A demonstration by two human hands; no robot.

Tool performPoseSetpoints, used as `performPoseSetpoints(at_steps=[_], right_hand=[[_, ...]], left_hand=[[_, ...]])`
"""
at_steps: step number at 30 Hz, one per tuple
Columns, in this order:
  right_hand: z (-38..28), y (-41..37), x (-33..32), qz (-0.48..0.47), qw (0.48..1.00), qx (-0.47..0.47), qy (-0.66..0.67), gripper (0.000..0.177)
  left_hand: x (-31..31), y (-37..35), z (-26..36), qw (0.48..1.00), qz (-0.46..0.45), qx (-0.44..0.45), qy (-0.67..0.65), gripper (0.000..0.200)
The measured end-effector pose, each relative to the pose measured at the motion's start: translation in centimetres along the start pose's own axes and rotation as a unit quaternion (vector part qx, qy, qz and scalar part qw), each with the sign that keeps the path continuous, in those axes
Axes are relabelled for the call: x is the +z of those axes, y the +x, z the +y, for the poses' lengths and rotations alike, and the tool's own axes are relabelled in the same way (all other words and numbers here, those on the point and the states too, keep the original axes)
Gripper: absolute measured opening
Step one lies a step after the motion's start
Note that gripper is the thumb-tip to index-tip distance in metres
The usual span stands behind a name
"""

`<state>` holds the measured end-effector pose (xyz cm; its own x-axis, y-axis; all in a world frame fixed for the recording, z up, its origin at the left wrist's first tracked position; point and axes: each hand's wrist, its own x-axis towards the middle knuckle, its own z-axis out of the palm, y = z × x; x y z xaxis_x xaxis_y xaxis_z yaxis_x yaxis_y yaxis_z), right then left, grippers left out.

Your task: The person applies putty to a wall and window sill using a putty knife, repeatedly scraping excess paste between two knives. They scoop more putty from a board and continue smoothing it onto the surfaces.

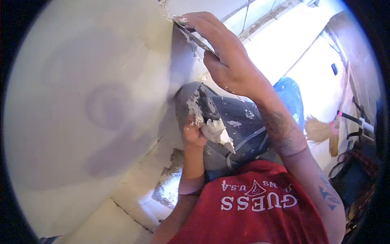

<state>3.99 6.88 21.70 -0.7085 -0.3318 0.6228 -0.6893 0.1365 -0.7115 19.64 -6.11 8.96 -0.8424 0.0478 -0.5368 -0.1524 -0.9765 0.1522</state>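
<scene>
My right hand (pixel 229 59) is raised at the wall's edge, closed round a thin, flat putty knife (pixel 197 40) smeared with white. The far end of its blade meets the white wall (pixel 93 81) close to the corner. Lower down, my left hand (pixel 194 132) grips a broad scraper blade (pixel 203 101) in front of my knees. White putty (pixel 215 131) lies in a lump along the near part of this blade, and the rest is dark with pale smears. Handles of both tools are hidden by my fingers.
My bent legs in grey trousers (pixel 248 142), spotted with white, are close below. A straw broom (pixel 319 129) is to the right, near dark items (pixel 353 171). Pale floor tiles (pixel 109 219) and a stained grey patch (pixel 166 187) show at lower left.
</scene>
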Motion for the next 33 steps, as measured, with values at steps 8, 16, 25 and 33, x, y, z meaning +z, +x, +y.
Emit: performPoseSetpoints(at_steps=[8, 16, 25, 33], right_hand=[[1.6, -2.6, 1.3, -0.032, 0.997, 0.064, -0.005, 0.065], [2.8, -4.8, 0.0, -0.044, 0.993, 0.106, 0.021, 0.060], [0.0, 0.2, 0.0, 0.030, 0.999, -0.005, 0.014, 0.055], [-0.3, -0.8, 0.7, -0.002, 1.000, 0.013, 0.011, 0.065]], left_hand=[[-0.5, 0.6, 0.3, 0.972, -0.231, -0.032, 0.008, 0.046], [-1.1, 0.3, 0.4, 0.969, -0.248, -0.003, 0.017, 0.046], [0.1, 0.4, 0.3, 0.971, -0.239, -0.009, 0.015, 0.044], [-0.4, -0.4, 0.2, 0.998, -0.045, 0.016, 0.032, 0.034]])
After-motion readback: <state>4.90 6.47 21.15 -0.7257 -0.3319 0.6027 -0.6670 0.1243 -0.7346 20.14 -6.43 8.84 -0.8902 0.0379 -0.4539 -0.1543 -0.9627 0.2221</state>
